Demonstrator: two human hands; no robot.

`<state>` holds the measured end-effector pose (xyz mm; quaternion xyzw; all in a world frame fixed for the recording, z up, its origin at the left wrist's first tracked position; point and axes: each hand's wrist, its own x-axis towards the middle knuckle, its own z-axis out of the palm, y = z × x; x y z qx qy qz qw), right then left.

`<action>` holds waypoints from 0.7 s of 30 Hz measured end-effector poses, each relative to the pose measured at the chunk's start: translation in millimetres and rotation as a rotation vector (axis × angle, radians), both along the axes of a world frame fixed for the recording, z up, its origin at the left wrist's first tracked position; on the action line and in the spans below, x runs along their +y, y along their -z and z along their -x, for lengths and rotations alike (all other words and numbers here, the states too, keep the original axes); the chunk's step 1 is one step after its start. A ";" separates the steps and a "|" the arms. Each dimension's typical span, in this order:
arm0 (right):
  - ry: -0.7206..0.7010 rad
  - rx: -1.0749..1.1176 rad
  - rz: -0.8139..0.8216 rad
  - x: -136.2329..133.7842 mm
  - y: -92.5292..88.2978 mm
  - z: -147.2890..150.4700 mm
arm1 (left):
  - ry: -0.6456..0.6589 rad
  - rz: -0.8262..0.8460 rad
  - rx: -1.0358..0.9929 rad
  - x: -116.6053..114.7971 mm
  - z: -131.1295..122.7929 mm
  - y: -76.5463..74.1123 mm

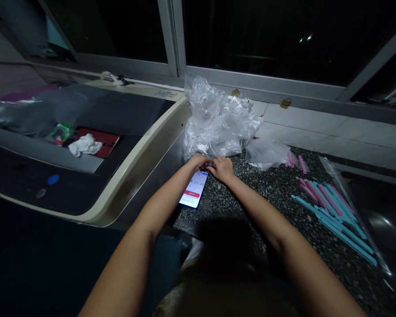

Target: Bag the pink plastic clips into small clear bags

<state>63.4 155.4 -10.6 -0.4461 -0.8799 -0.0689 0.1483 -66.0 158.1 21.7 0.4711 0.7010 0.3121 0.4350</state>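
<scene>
My left hand (200, 160) and my right hand (223, 168) meet at the far end of a lit phone (194, 190). The phone lies face up on the speckled dark counter (231, 198), showing running digits and a red button. Both hands have their fingers curled together over a small dark patch between them. What they pinch there is too dark and small to name. Just beyond the hands rests a heap of crumpled clear plastic bags (214, 119).
Pink and light-blue flat strips (336, 207) lie on the counter at right, beside a metal sink (386, 220). A smaller clear bag (267, 154) with pink strips sits near the tiled wall. At left stands a washing machine (132, 176) with a red booklet (110, 147) and white crumpled tissue (85, 145).
</scene>
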 end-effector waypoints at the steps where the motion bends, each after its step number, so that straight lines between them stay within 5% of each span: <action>1: 0.018 0.025 -0.019 -3.6 -1.4 -3.7 | 0.005 0.011 -0.048 -5.4 -4.8 -4.5; 6: 0.005 0.105 -0.116 -27.1 -13.4 -37.4 | 0.048 -0.019 -0.205 -37.5 -33.5 -22.7; 12: 0.039 0.310 -0.182 -69.4 -18.8 -100.2 | 0.175 -0.187 -0.443 -78.1 -81.5 -23.9; 16: 0.069 0.551 -0.072 -95.5 -20.2 -136.5 | 0.245 -0.396 -0.402 -92.6 -109.8 -17.2; 21: 0.237 0.988 0.156 -108.9 -25.7 -163.8 | 0.154 -0.540 -0.351 -91.6 -124.3 -1.5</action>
